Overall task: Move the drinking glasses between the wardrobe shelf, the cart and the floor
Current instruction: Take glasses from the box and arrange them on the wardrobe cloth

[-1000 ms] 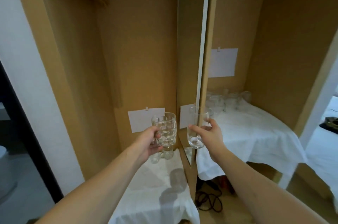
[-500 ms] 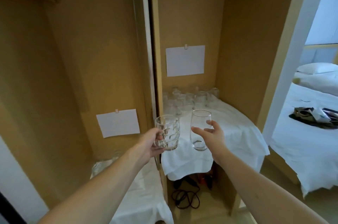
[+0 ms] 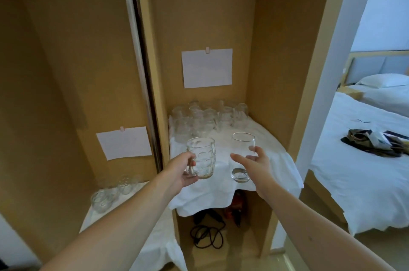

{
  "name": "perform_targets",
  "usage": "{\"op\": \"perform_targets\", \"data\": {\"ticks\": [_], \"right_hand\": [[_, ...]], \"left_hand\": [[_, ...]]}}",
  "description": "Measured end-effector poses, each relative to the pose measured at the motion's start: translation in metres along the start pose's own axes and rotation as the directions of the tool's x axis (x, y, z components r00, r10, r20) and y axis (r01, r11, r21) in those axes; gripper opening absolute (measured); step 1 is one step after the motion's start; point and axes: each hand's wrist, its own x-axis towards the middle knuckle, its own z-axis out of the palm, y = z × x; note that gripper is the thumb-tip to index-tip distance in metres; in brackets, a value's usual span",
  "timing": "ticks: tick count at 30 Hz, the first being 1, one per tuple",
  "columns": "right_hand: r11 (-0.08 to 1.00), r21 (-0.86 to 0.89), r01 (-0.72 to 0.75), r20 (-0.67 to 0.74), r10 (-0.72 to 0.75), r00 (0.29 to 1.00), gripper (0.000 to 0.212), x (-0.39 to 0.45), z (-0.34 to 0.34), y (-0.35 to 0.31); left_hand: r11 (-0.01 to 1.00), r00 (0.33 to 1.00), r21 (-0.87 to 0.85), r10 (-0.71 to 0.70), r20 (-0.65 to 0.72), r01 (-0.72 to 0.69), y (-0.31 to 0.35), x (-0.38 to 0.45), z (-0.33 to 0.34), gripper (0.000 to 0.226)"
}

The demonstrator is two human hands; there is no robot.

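Note:
My left hand (image 3: 182,169) grips the handle of a dimpled glass mug (image 3: 202,156), held upright over the front of the white-clothed wardrobe shelf (image 3: 276,160). My right hand (image 3: 254,165) holds a smooth, tall tumbler (image 3: 242,149) upright beside the mug, its base just above the cloth. Several clear glasses (image 3: 208,120) stand crowded at the back of that shelf. A few more glasses (image 3: 112,193) sit on the lower white-covered surface (image 3: 150,237) in the left compartment.
A wooden divider and sliding door edge (image 3: 146,71) separate the two compartments. White paper sheets (image 3: 207,68) are taped on the back walls. Black cables and tools (image 3: 208,233) lie on the floor under the shelf. A bed (image 3: 358,171) stands to the right.
The view has swung right, from the left compartment to the right shelf. Both hands have carried their glasses forward and down over the shelf's front cloth.

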Motion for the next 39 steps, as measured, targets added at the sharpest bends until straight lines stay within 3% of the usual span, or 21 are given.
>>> {"op": "perform_targets", "data": {"ticks": [11, 29, 39], "right_hand": [[0.997, 0.031, -0.064, -0.018, 0.064, 0.998, 0.082, 0.04, -0.02, 0.018], [0.989, -0.006, -0.15, -0.102, 0.148, 0.984, 0.083, 0.183, 0.001, 0.032], [0.993, -0.105, -0.061, -0.107, 0.05, 0.993, 0.084, 0.224, 0.022, 0.044]], "left_hand": [[0.998, 0.998, 0.005, -0.058, -0.002, 0.058, -0.004, 0.035, 0.041, 0.024], [0.987, 0.988, -0.063, -0.149, 0.028, 0.15, 0.03, 0.186, 0.099, 0.026], [0.983, 0.988, -0.121, -0.13, 0.078, 0.139, 0.023, 0.232, 0.109, 0.013]]}}
